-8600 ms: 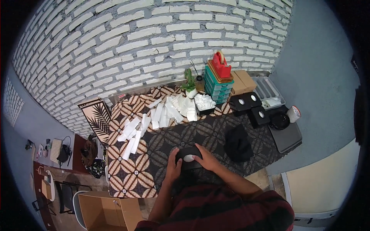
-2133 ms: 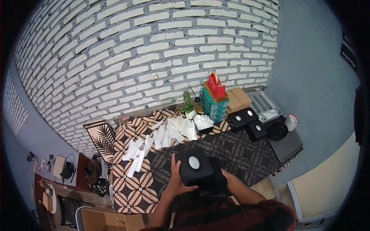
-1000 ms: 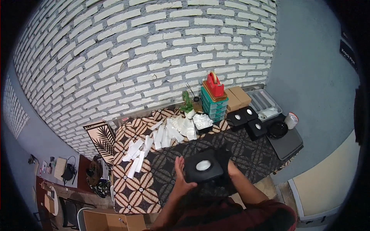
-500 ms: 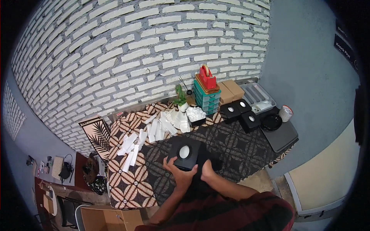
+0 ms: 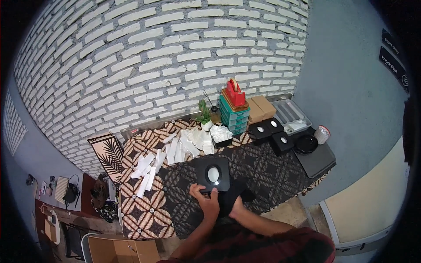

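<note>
A square black box (image 5: 212, 174) with an oval white opening in its top sits on the patterned tablecloth (image 5: 171, 197) in front of me. My left hand (image 5: 206, 199) grips the box's near left edge, fingers over its rim. My right hand (image 5: 237, 206) rests at the near right side, on a black piece (image 5: 228, 199) that lies under or beside the box. How that piece is held is partly hidden.
Several white paper packets (image 5: 175, 151) lie spread at the table's back left. Three similar black boxes (image 5: 269, 131) stand at the back right, beside a black tray (image 5: 315, 160), a green crate stack (image 5: 232, 114) and cardboard boxes (image 5: 258, 107). A brick wall is behind.
The black box has come down from in front of my chest onto the table, a little farther from me. Both hands stayed at its near edge.
</note>
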Action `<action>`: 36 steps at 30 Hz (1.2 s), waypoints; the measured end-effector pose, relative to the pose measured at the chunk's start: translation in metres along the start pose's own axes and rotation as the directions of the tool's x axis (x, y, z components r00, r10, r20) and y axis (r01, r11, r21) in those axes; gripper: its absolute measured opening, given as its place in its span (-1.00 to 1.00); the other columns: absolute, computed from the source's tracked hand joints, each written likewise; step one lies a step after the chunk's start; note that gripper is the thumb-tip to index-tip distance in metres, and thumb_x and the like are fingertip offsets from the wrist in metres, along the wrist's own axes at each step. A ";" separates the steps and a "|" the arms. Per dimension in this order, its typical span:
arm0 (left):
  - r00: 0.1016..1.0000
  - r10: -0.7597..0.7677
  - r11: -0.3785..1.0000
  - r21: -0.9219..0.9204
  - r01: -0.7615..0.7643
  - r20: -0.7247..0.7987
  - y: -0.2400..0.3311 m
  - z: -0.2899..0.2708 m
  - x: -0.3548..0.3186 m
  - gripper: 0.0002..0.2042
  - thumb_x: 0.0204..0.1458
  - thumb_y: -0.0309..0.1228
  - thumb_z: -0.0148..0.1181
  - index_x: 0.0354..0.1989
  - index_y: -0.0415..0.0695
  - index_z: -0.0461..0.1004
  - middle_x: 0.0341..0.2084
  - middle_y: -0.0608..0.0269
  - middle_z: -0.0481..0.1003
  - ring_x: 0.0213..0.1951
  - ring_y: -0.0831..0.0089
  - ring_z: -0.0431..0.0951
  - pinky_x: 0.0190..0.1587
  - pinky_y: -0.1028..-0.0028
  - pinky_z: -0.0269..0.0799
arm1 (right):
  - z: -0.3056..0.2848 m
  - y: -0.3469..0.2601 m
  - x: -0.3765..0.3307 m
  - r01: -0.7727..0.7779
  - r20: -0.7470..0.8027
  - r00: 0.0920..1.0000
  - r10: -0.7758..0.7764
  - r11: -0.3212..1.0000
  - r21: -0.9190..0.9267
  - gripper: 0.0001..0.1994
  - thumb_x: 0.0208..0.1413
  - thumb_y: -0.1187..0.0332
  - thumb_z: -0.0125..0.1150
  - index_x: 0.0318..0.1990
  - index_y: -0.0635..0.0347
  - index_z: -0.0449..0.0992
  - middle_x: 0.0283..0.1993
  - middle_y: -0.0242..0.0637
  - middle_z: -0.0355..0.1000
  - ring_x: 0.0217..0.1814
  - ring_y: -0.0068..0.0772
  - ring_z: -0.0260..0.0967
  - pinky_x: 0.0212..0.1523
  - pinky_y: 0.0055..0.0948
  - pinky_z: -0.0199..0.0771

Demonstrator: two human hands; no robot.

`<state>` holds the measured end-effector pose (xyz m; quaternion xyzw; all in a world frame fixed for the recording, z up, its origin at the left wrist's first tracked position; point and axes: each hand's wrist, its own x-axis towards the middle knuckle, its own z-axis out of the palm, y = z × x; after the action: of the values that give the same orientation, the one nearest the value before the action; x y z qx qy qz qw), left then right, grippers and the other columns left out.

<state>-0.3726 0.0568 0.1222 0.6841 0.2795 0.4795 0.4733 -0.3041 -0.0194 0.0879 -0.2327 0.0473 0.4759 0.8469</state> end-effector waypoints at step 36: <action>0.986 -0.097 0.984 0.160 0.075 0.137 -0.051 0.346 -0.069 -0.76 0.15 -0.44 0.20 -0.08 -0.22 0.35 -0.04 -0.01 0.29 0.12 0.07 0.24 0.21 0.18 0.13 | -0.214 -0.329 0.049 0.193 0.163 0.911 -0.379 0.044 -0.980 -0.37 0.29 0.16 0.14 0.37 0.35 0.12 0.19 0.04 0.34 0.02 -0.26 0.45 0.05 -0.36 0.44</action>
<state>-0.0768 -0.1119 0.0166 0.7389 0.3102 0.3847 0.4581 0.0252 -0.2199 -0.0016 -0.7710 -0.2681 0.1889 0.5459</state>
